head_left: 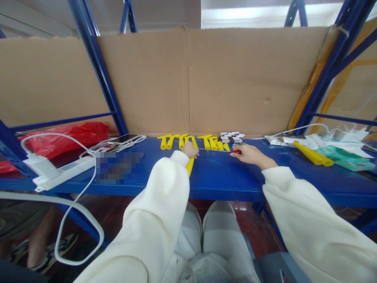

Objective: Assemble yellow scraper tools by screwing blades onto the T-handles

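My left hand (pixel 190 150) is closed around a yellow tube-shaped piece (pixel 190 168), whose wider end points toward me. My right hand (pixel 251 155) grips the red handle of a screwdriver (pixel 235 151). Its thin metal shaft (pixel 213 149) reaches left toward the piece in my left hand; whether the tip touches it is too small to tell. Behind my hands stand several yellow T-shaped pieces (pixel 169 142) in a row on the blue shelf (pixel 226 177). Next to them are more yellow pieces (pixel 212 142) and a stack of small white-and-black items (pixel 231 137).
A cardboard panel (pixel 235 82) closes off the back. At left lie a white power strip (pixel 64 171), cables and a red plastic bag (pixel 73 133). To the right are two yellow tubes (pixel 313 154) and a green packet (pixel 341 157). Another person's legs (pixel 41 236) show below left.
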Demonstrator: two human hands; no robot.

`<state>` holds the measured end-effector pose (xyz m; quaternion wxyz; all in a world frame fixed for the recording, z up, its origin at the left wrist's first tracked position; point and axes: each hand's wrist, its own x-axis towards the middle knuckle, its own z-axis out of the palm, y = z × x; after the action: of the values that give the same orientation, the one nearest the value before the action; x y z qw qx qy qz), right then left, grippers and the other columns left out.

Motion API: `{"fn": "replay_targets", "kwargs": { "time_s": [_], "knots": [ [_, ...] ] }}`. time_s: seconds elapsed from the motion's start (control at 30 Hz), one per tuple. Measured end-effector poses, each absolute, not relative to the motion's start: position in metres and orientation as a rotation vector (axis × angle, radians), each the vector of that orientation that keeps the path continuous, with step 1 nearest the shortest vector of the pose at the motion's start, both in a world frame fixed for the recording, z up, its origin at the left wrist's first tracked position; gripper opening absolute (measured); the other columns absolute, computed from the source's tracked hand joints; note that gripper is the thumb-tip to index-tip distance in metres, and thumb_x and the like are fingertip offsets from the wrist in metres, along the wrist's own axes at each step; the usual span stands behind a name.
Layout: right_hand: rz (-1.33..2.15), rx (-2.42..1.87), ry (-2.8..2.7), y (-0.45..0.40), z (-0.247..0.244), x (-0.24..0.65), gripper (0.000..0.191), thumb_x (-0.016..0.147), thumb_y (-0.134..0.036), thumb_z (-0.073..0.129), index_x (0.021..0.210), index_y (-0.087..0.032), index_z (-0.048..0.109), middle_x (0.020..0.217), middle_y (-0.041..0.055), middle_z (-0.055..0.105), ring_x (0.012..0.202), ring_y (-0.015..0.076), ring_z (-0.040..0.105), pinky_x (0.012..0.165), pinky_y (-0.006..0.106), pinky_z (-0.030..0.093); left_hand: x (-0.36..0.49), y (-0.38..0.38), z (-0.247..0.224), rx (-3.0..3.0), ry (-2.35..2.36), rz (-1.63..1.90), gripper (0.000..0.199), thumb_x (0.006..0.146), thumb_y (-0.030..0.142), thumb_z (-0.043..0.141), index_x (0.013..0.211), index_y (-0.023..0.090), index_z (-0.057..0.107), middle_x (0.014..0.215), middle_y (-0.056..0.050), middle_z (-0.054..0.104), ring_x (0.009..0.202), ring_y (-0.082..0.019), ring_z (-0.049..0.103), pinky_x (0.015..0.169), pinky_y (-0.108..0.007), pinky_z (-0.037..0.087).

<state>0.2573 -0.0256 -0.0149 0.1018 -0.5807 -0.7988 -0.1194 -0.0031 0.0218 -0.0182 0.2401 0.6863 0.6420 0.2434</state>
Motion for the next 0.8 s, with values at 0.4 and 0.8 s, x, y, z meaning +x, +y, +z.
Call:
{"fn": "replay_targets", "kwargs": {
  "time_s": [0.4, 0.8],
  "knots": [
    [-0.395, -1.664, -2.382, -0.0231, -0.0176, 0.2588, 0.026, 0.093, -0.041, 0.05, 0.084, -0.022, 0.065, 0.082, 0.007, 0.073, 0.075, 0.0208, 0.065, 0.063, 0.028, 0.04, -0.0026, 0.0197, -0.0169, 1.867, 1.733, 0.687, 0.014, 0.08, 0.002, 0.054, 0.08, 0.005, 0.067, 0.09, -0.018, 0.076, 0.075, -0.018, 0.074, 0.067, -0.022, 0.057],
    [-0.422, -1.605, -2.373, -0.0195, -0.0218, 0.2608, 0.018, 0.089, -0.04, 0.055, 0.088, -0.022, 0.06, 0.081, 0.0061, 0.072, 0.074, 0.0207, 0.064, 0.063, 0.028, 0.039, -0.0024, 0.0202, -0.018, 1.864, 1.755, 0.693, 0.015, 0.078, 0.002, 0.055, 0.084, 0.006, 0.068, 0.089, -0.016, 0.077, 0.077, -0.018, 0.074, 0.068, -0.023, 0.058]
  ]
}}
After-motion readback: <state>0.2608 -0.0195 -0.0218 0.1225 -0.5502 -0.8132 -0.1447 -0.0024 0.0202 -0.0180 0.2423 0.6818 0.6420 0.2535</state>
